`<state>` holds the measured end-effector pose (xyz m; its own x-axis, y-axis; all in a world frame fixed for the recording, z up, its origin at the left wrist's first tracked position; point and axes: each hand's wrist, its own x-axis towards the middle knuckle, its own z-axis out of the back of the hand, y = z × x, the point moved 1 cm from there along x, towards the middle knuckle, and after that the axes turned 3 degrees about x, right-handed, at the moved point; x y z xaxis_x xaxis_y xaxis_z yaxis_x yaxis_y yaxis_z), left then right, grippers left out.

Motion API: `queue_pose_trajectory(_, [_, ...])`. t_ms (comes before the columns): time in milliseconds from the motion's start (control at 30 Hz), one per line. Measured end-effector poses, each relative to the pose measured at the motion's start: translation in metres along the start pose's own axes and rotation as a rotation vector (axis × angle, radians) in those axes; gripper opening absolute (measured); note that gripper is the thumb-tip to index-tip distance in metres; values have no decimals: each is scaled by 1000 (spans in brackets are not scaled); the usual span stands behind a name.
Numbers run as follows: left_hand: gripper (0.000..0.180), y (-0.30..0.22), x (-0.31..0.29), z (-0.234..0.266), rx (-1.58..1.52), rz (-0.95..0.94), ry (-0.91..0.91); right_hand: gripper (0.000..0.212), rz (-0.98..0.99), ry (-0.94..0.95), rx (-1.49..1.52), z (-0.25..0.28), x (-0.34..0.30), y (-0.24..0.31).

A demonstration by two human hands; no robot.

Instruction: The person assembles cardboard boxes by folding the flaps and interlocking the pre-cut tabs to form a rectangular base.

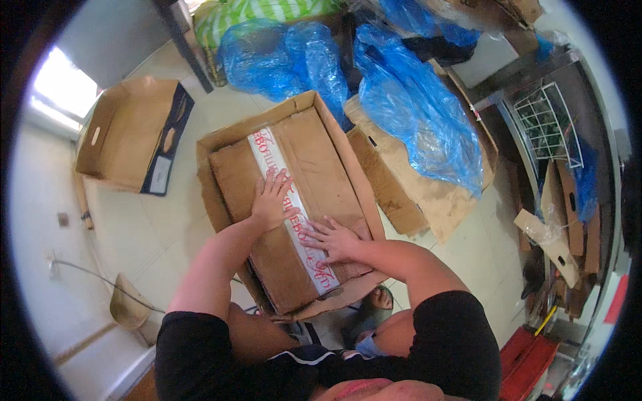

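Note:
A brown cardboard box (314, 154) sits in front of me, its top crossed lengthwise by a strip of white tape (269, 152) with red print. Around it rise the walls of a larger open carton (361, 180). My left hand (273, 199) lies with fingers spread on the tape near the middle. Lower down and to the right, my right hand (333, 242) rests flat across the tape and the box top, fingers apart. Neither hand holds anything.
An open cardboard tray (127, 134) stands on the tiled floor at left. Blue plastic sheeting (421, 113) covers flattened cardboard (441, 207) at right. More blue plastic (267, 60) lies at the far side. A white wire basket (548, 123) and a red object (528, 354) are at far right.

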<state>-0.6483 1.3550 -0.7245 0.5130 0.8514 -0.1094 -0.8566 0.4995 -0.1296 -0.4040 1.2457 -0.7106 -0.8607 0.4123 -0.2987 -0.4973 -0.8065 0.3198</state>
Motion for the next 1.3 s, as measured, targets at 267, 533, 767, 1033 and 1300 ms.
queue_pose_trajectory(267, [95,24,35,3,-12,10,-43,88,35,-71,88,24,30,-5])
queue_pose_trajectory(533, [94,37,31,-9,-1,-1,-97,84,382,-247,197,-60,58,20])
queue_pose_trajectory(767, [94,40,31,-6,3,39,-7,48,-136,-538,386,156,-15,-58])
queue_pose_trajectory(1033, [71,-4,22,55,-367,-134,227,84,-942,-220,-442,-3,-238,-101])
queue_pose_trajectory(1300, [66,-22,-19,155,-301,-87,374,78,-672,-92,-444,63,-222,-84])
